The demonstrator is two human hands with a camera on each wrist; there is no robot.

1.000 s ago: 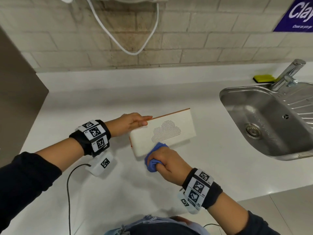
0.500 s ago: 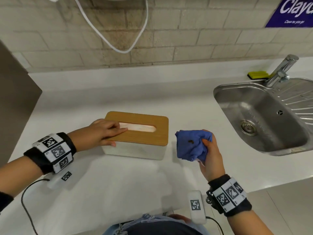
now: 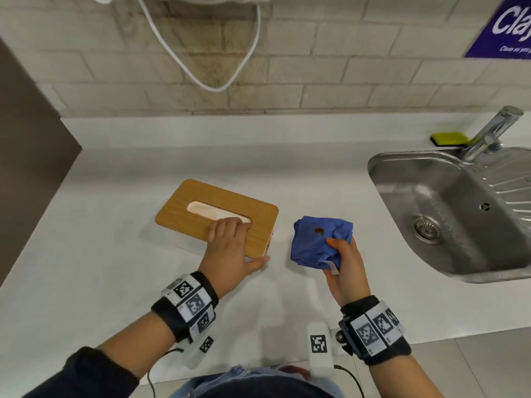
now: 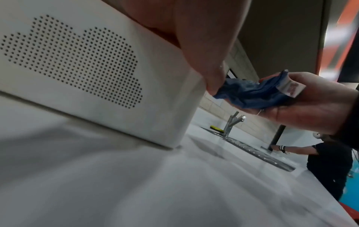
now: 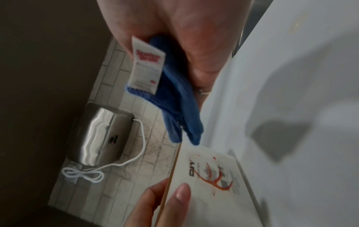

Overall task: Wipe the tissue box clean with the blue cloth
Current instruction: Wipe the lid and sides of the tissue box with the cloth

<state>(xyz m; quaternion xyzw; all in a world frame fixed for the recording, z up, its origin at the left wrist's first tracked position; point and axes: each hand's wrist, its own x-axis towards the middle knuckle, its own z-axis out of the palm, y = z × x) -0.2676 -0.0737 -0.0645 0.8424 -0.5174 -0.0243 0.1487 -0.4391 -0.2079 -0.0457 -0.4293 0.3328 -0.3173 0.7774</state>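
The tissue box (image 3: 184, 214), white with a wooden lid, stands upright and askew on the white counter (image 3: 86, 282). My left hand (image 3: 230, 248) grips its near right corner: fingers curl on the lid beside the slot, and the thumb presses the box's end (image 5: 213, 176). The left wrist view shows the box's dotted cloud side (image 4: 77, 61). To the right of the box and apart from it, my right hand (image 3: 344, 265) holds the bunched blue cloth (image 3: 313, 245) off the counter. A small brown stain faces up on the cloth, and its white label (image 5: 145, 64) hangs out.
A steel sink (image 3: 448, 214) with a tap (image 3: 494, 130) and a yellow sponge (image 3: 448, 138) lies at the right. A white cable (image 3: 212, 81) loops down the tiled wall from a hand dryer (image 5: 101, 135). A dark panel (image 3: 28, 168) borders the left. Another person (image 4: 330, 161) stands beyond the sink.
The box went from tipped on its side, with the cloth on its white face, to upright. My left hand shifted to its near right corner, and the box turned askew. The cloth came off it.
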